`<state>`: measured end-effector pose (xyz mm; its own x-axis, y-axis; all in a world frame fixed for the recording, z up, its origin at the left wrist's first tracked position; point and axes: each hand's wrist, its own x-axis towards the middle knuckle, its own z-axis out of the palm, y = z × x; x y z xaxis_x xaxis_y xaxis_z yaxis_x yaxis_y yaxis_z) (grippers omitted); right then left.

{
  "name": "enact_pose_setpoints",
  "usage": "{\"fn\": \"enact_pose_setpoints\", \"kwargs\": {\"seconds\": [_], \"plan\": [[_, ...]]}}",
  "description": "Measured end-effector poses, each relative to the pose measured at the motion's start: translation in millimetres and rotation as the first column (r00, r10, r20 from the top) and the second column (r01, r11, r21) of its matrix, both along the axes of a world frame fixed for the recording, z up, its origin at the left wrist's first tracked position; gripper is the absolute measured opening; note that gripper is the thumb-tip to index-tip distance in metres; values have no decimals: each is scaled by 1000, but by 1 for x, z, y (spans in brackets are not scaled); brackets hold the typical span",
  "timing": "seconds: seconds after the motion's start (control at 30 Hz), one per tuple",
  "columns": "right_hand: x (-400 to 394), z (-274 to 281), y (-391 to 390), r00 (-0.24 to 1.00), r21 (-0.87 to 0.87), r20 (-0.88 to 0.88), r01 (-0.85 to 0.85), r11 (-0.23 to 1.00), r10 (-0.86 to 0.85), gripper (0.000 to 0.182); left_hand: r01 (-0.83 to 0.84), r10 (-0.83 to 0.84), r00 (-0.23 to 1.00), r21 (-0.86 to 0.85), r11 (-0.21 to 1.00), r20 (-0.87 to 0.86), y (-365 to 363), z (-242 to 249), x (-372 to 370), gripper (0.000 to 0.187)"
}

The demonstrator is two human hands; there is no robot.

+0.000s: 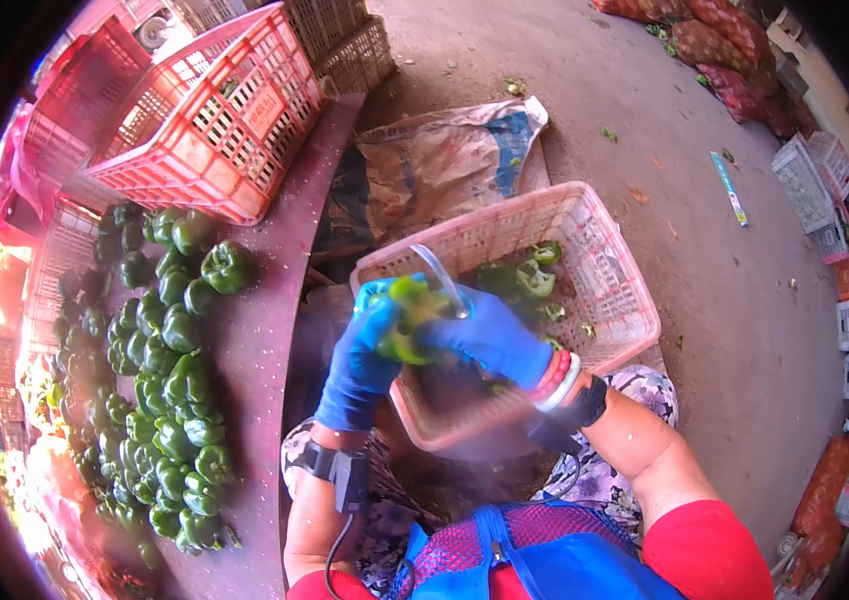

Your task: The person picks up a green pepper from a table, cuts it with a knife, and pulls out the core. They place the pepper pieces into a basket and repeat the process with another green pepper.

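My left hand (367,345), in a blue glove, is wrapped round a green pepper (410,312) that is blurred by motion. From the other side my right hand (492,335), also gloved in blue, meets the pepper. A curved metal tool (436,272) rises from the fingers of the right hand. Both hands are above a pink plastic crate (634,290), which holds cut pepper pieces (535,279). The crate's near left part is partly hidden by my hands.
On the left, a reddish table (269,290) bears a pile of green peppers (169,400) and a red crate (254,130). A worn sack (439,165) lies beyond the pink crate. Filled net sacks (724,50) and stacked crates (802,180) stand along the floor's far and right sides.
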<state>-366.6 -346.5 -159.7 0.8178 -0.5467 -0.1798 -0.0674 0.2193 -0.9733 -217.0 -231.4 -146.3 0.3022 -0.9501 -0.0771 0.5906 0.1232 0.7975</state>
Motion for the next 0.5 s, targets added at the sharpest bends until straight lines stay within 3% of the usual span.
{"fn": "enact_pose_setpoints", "kwargs": {"seconds": [0.1,0.13,0.17,0.2,0.27,0.3,0.33,0.37,0.4,0.47,0.5], "plan": [[5,-4,2,991,-22,98,98,995,-96,39,-61,54,996,106,993,69,-4,17,-11,34],[5,-4,-2,992,-91,103,84,992,-74,38,-32,-23,948,168,985,317,-7,20,-10,33],[6,-4,-8,992,-159,118,59,986,-41,37,-48,-32,904,175,983,425,-6,16,-8,33],[6,-7,-17,997,-344,79,8,939,21,31,-42,-25,899,143,989,438,-6,4,-9,33],[8,-18,-19,996,-89,-4,-89,992,89,26,-38,17,921,46,998,388,-6,-23,-7,33],[10,-33,-14,998,-40,-5,-56,998,56,27,51,-153,935,305,951,320,-2,10,-9,35],[8,-5,-5,995,-63,-81,-62,996,57,27,17,-122,898,244,970,422,-2,-16,-12,33],[7,-4,-6,958,-121,-286,-72,990,35,27,-22,-57,925,203,979,377,-2,-22,-19,34],[11,-34,-6,973,-195,-222,18,981,-63,25,-76,-50,890,255,964,452,1,-14,-23,35],[17,-42,0,977,-489,-162,40,871,-135,21,-368,159,622,107,924,766,-5,-33,-34,35],[21,-40,4,975,-486,-151,68,871,-160,20,-418,170,618,137,898,768,-6,-36,-37,35]]}}
